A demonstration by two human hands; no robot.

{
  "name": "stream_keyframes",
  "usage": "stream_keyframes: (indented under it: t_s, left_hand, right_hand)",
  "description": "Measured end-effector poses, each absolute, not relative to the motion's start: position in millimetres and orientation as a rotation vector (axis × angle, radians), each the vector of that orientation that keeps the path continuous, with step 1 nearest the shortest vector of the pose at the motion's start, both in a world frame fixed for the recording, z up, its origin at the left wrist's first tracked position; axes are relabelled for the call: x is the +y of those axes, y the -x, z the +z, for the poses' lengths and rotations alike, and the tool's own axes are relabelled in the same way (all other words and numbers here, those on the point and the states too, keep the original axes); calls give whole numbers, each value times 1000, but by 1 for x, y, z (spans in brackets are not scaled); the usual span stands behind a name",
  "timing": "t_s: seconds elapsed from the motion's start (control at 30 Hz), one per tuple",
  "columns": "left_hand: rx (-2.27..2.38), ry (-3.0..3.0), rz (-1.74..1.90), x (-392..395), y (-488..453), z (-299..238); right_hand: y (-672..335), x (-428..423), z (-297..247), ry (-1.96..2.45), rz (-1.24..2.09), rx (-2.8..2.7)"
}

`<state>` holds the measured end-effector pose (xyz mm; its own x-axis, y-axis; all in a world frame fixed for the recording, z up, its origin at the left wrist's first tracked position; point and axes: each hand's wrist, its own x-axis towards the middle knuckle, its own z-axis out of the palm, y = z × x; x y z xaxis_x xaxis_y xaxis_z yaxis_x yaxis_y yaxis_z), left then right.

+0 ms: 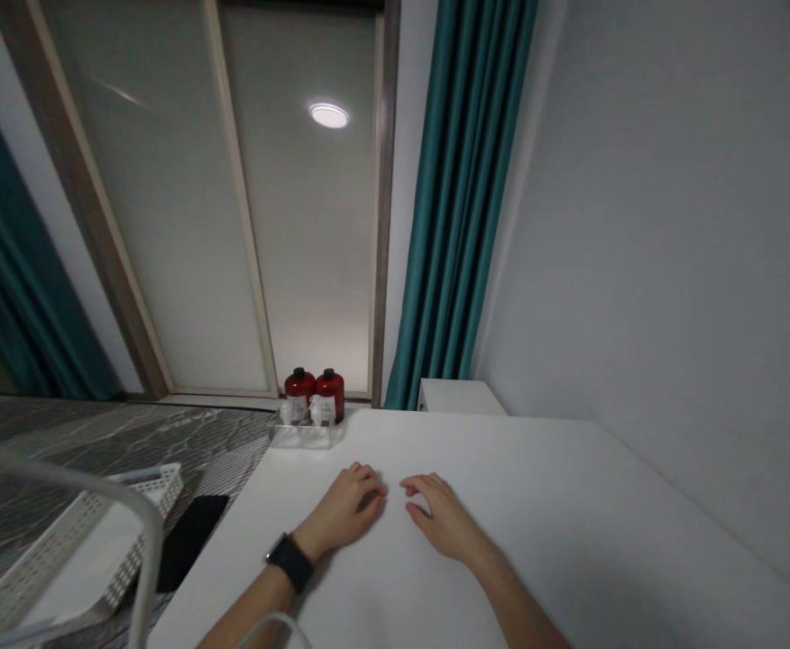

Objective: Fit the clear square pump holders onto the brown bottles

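My left hand (349, 505) rests on the white table (503, 469), fingers loosely curved and thumb a little apart from them, holding nothing that I can see. A black watch (290, 562) is strapped round that wrist. Just to its right, separated by a small gap, my right hand (441, 517) hovers over or rests on the tabletop. Its thumb and fingers are apart, with nothing between them. Beyond the left hand, a clear tray (300, 437) stands at the table's far left corner, with two red bottles (329, 389) with black caps and small white pump tops at it.
A white perforated basket (50, 550) and a black flat object (192, 541) lie left of the table, below its edge. A pale curved bar (142, 514) crosses the lower left. A white cabinet (459, 397) stands behind the table, near a teal curtain (459, 225); a wall (672, 270) borders the right.
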<state>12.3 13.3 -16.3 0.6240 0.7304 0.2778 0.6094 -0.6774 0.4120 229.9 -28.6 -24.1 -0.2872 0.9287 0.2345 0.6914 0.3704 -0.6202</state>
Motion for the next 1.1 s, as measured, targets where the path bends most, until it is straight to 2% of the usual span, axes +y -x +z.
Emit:
stream_keyframes:
  t_s: [0.6, 0.83, 1.1]
  left_hand:
    - [1047, -2576, 639, 11, -11, -12]
    - [1272, -2459, 1040, 23, 5, 14]
    - [1499, -2370, 1223, 42, 50, 12]
  right_hand:
    - [-230, -30, -22, 1379, 529, -2076]
    - [-229, -29, -21, 1414, 491, -2132]
    - [-212, -10, -10, 1406, 447, -2266]
